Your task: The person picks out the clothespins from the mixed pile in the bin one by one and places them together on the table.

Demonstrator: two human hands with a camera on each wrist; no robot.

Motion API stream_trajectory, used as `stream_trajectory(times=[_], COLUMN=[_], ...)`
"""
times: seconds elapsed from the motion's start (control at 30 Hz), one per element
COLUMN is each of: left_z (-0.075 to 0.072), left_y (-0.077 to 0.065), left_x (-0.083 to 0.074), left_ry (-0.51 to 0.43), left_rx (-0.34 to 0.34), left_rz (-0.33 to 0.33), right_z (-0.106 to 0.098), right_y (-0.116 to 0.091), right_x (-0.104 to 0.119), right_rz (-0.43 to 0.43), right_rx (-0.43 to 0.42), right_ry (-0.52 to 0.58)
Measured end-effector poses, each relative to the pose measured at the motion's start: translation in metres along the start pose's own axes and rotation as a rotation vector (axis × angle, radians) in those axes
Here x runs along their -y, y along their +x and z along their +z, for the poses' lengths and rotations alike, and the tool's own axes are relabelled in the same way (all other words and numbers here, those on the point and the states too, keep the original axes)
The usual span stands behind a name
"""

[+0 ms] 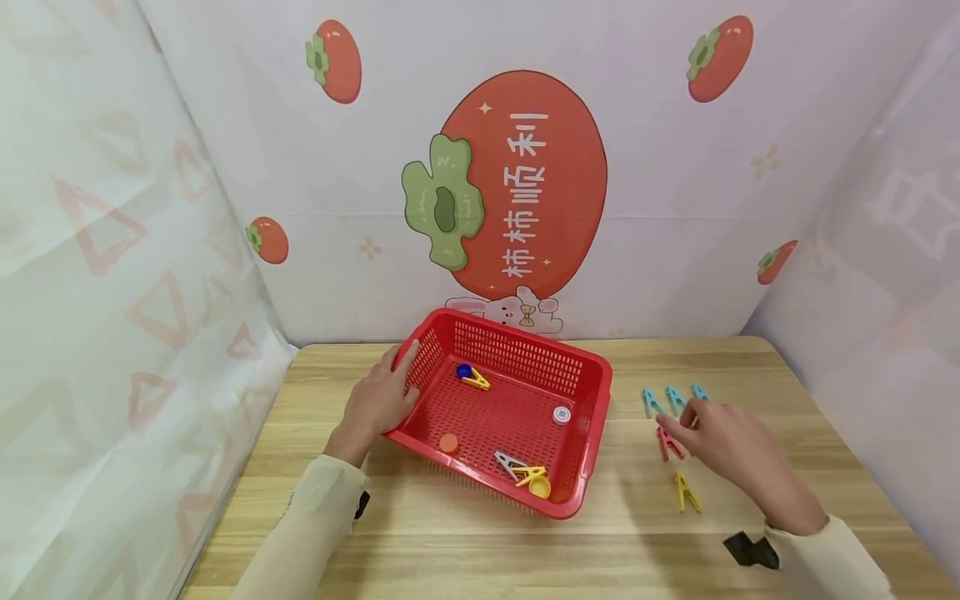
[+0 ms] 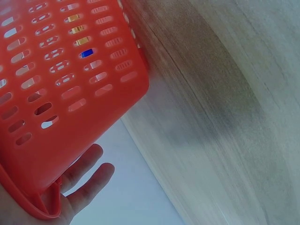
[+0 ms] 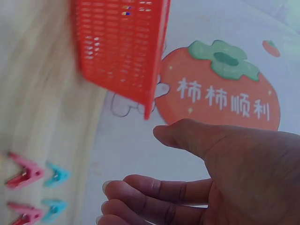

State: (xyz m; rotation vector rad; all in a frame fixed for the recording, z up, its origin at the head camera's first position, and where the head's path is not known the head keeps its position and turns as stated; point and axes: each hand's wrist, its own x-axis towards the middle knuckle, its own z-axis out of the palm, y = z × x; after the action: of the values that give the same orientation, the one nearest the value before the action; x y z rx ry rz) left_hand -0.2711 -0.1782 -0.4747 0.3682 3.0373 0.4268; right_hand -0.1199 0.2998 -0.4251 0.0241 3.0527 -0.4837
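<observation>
My left hand grips the left rim of a red plastic basket, its fingers under the lip on the outside. Inside the basket lie a blue cap, a yellow clothespin, a white cap, an orange cap, a grey clothespin, another yellow clothespin and a yellow cap. Over the table, my right hand holds nothing, thumb and fingers apart. Near it are blue clothespins, red clothespins and a yellow clothespin.
The basket stands at an angle on a wooden table. A white backdrop printed with persimmons rises behind the table, and cloth walls close in both sides.
</observation>
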Motion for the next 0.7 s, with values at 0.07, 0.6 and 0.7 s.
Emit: stream_trajectory(times=[0.07,0.6,0.7], left_z=[0.000,-0.003,-0.003], left_y=[0.000,-0.001,-0.002], left_x=[0.000,-0.001,-0.001], left_ry=[0.002,0.009,0.005], left_rx=[0.001,-0.011,-0.009], left_rz=[0.002,0.013,0.008], right_z=[-0.005,-0.020,-0.021], right_y=[0.007,0.046,0.055], right_x=[0.011,0.077,0.089], right_rz=[-0.014,-0.086,-0.095], right_rx=[0.005,-0.038,-0.039], right_ry=[-0.002,-0.013,-0.010])
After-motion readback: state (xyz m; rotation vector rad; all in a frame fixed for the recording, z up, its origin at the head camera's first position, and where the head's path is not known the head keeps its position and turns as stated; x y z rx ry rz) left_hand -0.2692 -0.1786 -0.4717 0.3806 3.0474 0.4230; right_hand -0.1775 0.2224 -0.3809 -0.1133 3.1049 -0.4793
